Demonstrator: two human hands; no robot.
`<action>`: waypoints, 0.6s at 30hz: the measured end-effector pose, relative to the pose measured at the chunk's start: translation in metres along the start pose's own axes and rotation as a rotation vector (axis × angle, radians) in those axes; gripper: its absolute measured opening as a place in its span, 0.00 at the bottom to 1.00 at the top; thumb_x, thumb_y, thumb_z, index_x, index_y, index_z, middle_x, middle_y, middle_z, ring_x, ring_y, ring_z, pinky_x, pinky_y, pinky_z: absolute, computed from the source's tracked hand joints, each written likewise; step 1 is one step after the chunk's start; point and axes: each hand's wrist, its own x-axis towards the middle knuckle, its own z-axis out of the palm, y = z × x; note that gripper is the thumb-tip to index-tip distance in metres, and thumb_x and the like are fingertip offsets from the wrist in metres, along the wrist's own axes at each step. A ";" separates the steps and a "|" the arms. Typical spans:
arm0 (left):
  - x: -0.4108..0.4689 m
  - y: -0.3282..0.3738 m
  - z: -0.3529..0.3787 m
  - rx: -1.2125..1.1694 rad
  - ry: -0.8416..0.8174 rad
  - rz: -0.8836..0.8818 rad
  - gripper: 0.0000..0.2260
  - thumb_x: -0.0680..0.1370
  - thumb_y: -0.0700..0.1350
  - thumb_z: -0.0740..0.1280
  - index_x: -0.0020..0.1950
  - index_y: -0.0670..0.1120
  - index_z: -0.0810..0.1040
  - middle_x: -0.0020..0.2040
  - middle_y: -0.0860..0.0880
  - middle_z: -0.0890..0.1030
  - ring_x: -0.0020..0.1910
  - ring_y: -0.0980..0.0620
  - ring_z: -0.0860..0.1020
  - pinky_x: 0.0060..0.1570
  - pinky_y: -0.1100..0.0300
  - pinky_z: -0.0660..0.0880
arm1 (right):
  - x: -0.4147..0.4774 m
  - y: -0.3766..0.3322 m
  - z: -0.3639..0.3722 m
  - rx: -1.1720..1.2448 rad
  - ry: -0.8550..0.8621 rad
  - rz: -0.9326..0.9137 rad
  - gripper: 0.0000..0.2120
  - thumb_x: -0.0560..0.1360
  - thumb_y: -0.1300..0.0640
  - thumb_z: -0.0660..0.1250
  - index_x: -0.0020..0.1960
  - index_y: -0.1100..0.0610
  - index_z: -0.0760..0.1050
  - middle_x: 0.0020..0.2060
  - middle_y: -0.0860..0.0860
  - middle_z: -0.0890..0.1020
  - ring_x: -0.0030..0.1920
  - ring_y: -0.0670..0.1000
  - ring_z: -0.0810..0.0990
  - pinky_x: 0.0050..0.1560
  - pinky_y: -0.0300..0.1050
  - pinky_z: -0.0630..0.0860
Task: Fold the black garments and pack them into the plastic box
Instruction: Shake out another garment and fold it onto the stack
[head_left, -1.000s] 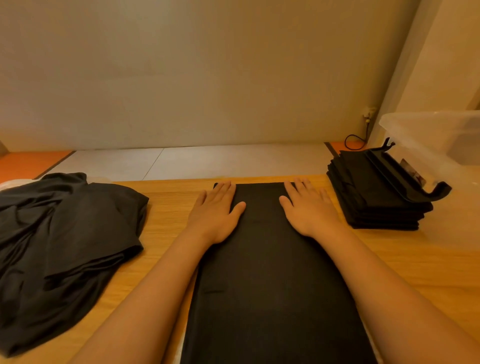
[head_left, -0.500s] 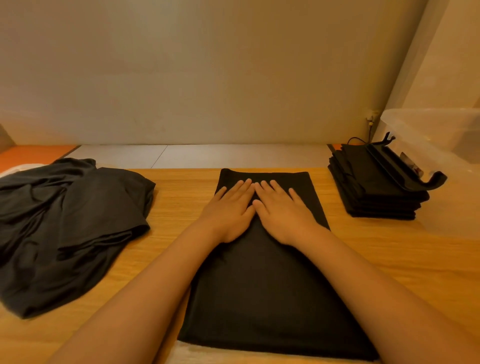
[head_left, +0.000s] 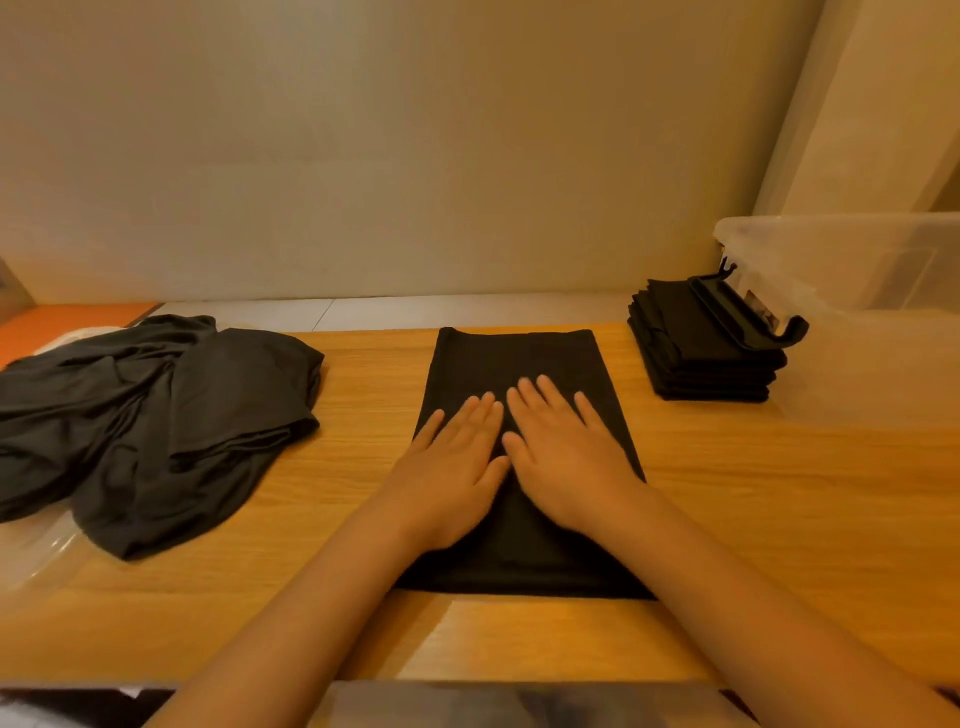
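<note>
Pressed left hand and right hand flat, fingers straight, gripping nothing, onto folded black garment at centre frame, apart from plastic box at right edge.

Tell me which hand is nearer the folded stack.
Right. The right hand lies on the centre garment, toward the stack; the left hand lies beside it, farther away.
</note>
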 end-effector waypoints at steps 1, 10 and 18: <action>-0.007 0.000 0.004 0.011 -0.010 -0.011 0.26 0.84 0.55 0.45 0.78 0.51 0.39 0.78 0.54 0.39 0.75 0.61 0.37 0.74 0.58 0.36 | -0.007 0.000 0.006 -0.004 -0.026 0.005 0.26 0.83 0.47 0.43 0.78 0.52 0.40 0.78 0.47 0.42 0.77 0.47 0.38 0.75 0.51 0.38; -0.062 -0.016 -0.002 -0.031 0.028 -0.076 0.26 0.84 0.55 0.45 0.78 0.52 0.38 0.77 0.57 0.37 0.74 0.62 0.35 0.74 0.59 0.34 | -0.045 0.028 -0.001 -0.004 0.047 0.119 0.28 0.83 0.45 0.45 0.79 0.52 0.42 0.78 0.48 0.45 0.77 0.49 0.41 0.76 0.51 0.41; -0.079 -0.003 0.015 0.015 0.037 0.069 0.34 0.75 0.67 0.38 0.78 0.55 0.41 0.78 0.58 0.42 0.74 0.64 0.38 0.71 0.64 0.35 | -0.085 0.015 0.016 -0.028 0.020 -0.048 0.30 0.81 0.39 0.45 0.78 0.48 0.40 0.78 0.45 0.43 0.76 0.45 0.38 0.76 0.48 0.39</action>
